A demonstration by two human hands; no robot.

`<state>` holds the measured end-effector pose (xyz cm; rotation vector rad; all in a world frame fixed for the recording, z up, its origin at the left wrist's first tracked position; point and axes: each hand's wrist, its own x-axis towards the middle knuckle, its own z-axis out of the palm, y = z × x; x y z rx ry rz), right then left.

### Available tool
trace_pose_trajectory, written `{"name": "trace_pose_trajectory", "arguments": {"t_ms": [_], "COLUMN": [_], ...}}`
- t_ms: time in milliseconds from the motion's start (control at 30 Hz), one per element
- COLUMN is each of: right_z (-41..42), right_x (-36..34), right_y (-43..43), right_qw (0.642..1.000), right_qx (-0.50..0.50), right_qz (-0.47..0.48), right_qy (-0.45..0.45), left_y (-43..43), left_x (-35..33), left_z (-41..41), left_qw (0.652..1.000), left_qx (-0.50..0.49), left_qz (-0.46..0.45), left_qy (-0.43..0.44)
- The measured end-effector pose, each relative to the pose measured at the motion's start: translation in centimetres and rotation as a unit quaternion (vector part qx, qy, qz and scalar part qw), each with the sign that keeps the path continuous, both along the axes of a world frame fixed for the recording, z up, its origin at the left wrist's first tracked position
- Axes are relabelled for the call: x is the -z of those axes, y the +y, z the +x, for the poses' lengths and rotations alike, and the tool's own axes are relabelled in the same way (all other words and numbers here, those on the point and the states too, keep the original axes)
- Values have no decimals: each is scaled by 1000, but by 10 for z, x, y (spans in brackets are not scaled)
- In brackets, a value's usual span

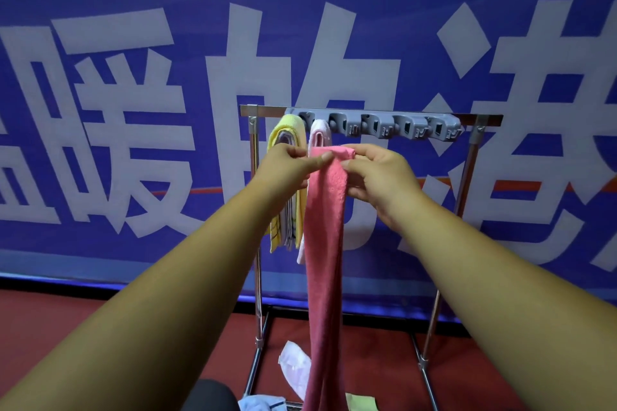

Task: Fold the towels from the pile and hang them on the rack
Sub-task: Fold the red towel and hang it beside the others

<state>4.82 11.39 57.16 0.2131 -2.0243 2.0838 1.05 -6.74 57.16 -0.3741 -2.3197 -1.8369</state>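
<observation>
A long pink towel [325, 243], folded into a narrow strip, hangs straight down from my two hands in front of the rack. My left hand [288, 165] pinches its top edge from the left. My right hand [377, 173] grips the rolled top corner from the right. Behind them stands the metal rack [480, 119] with a grey clip bar [384, 127]. A yellow striped towel [287, 193] hangs from the leftmost clip. Beside it a pale pink-white towel [319, 133] hangs from the second clip, mostly hidden behind the pink one.
A blue banner with large white characters [133, 110] fills the wall behind the rack. On the red floor [100, 327] under the rack lie a pale towel [293, 367], a light blue one [257, 404] and a green one [362, 402]. Three clips to the right hold nothing.
</observation>
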Motion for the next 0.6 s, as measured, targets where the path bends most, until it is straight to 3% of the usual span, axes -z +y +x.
{"name": "trace_pose_trajectory", "arguments": {"t_ms": [233, 433, 500, 600], "right_z": [-5, -10, -10, -5], "right_x": [-16, -21, -17, -2], "right_y": [12, 22, 23, 24], "right_qw": [989, 984, 980, 979], "right_qx": [-26, 1, 3, -56], "right_qz": [-146, -177, -188, -127], "right_qy": [3, -20, -59, -149], "left_y": [-4, 9, 15, 24], "left_x": [24, 15, 9, 2], "left_z": [15, 24, 24, 21], "left_qw": [977, 966, 964, 963], "left_qx": [172, 232, 237, 216], "left_qz": [-1, 37, 76, 139], "left_qy": [-128, -105, -94, -86]}}
